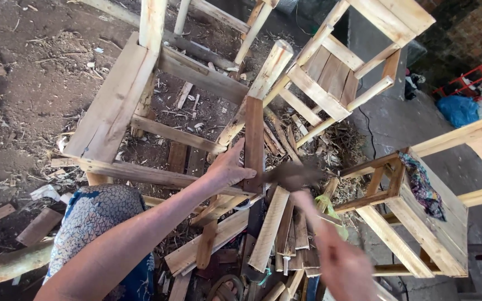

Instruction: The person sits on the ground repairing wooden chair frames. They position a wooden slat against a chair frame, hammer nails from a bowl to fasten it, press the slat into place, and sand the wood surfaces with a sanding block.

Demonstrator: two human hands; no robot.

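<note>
Blurred with motion at the bottom edge, the right hand (344, 267) is wrapped tight around a wooden-handled hammer (302, 192), whose dark head sits level with the lower end of a reddish slat (254, 139). Left hand (231, 167) is pressed against that slat, thumb and fingers clamped on its lower part, holding it upright against the front rail of an unfinished wooden frame (118, 106).

The step in hand looks like nailing the slat to the rail. To do it well, it seems wise to keep the holding fingers well above the strike point, press the slat flush so it cannot twist, and land short square blows before any heavy ones. No nail can be made out; the hammer head is too smeared to tell.

The frame is rough sawn timber, pale and splintery, with round peeled poles for legs and flat planks for rails. The slat is darker, smoother and flat-faced. Below the hands lies a heap of offcut boards (277, 234), short, uneven, some with grey weathered ends. Beyond stands an upturned finished stool (336, 78) of the same pale wood, and to the right a boxy crate-like frame (419, 223) with a patterned cloth (422, 187) draped over it. The earth floor (23, 67) is dark, littered with chips and shavings.
</note>
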